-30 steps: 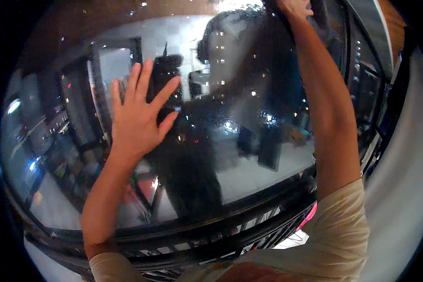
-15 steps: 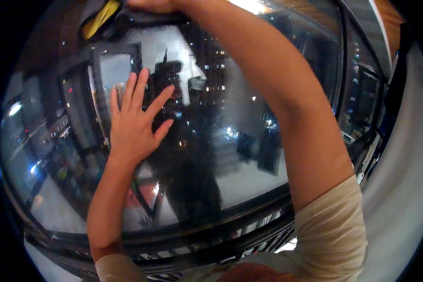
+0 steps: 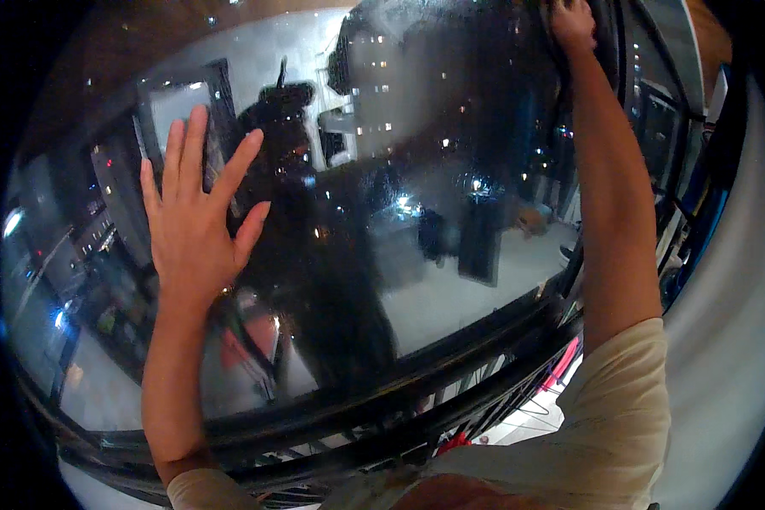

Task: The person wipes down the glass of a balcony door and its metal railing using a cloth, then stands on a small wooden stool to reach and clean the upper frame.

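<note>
A large dark window pane (image 3: 340,255) fills the middle of the view, streaked and hazy in places, with reflections and city lights on it. My left hand (image 3: 194,229) lies spread on the left part of the glass, fingers apart and holding nothing. At the upper right, my right hand (image 3: 575,27) is raised at the end of a stretched arm, beside the window's dark upright frame (image 3: 622,59). Its fingers are curled. What they grip is dark against the dark glass, cut by the top edge, and I cannot make it out.
A dark rail (image 3: 340,408) runs along the window's bottom, with thin bars (image 3: 476,425) below it. A narrower glass panel (image 3: 654,136) stands past the upright frame. A pale wall or curtain (image 3: 727,280) rises at the far right.
My right hand has swept from the top middle to the upper right; the black and yellow pad beside it earlier is out of sight. My left hand appears slightly farther left, still spread.
</note>
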`<state>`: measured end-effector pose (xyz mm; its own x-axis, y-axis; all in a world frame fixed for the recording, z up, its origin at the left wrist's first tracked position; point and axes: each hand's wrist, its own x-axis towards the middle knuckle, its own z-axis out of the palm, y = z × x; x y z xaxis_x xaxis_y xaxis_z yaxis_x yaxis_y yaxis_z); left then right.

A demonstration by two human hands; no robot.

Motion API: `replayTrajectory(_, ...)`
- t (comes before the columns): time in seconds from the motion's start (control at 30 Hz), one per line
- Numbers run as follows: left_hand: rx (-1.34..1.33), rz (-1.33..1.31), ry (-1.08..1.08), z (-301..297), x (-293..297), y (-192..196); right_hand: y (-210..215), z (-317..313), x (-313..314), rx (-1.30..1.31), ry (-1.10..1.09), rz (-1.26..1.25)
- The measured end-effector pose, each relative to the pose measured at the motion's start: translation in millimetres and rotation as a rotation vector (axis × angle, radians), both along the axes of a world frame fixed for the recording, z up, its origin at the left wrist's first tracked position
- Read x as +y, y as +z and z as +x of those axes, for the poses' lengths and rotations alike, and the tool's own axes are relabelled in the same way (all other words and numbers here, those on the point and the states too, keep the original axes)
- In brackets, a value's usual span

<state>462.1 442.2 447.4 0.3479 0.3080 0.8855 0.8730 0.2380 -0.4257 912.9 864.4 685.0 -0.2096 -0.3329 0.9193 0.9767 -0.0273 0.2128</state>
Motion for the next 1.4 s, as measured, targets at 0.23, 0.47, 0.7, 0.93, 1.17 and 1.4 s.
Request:
replayTrajectory(0.23, -0.023, 0.013, 0.008, 4.3, 0.0, 1.0, -85.1, -36.4, -29.0, 0.569, 0.197, -0.678)
replayTrajectory(0.47, -0.023, 0.0, 0.057, -1.7, -1.2, -4.2, -136.1, -260.9, -288.7, -0.165, 0.725, -0.524)
replayTrajectory(0.7, 0.029, -0.04, 0.204, -25.8, 4.8, -4.9, -152.7, -292.9, -248.8, -0.616, 1.306, -0.197)
replayTrajectory(0.93, 0.077, 0.018, 0.131, -9.6, 0.9, 0.0, -184.2, -143.4, -151.9, 0.089, 0.828, -0.352)
replayTrajectory(1.17, 0.118, 0.069, 0.122, -11.4, 5.9, 0.5, -303.7, -8.6, -50.1, 0.691, 0.687, -0.55)
replayTrajectory(1.4, 0.137, 0.101, 0.053, -8.8, 20.4, -0.5, -419.6, 17.6, -2.6, 1.122, 0.519, -0.731)
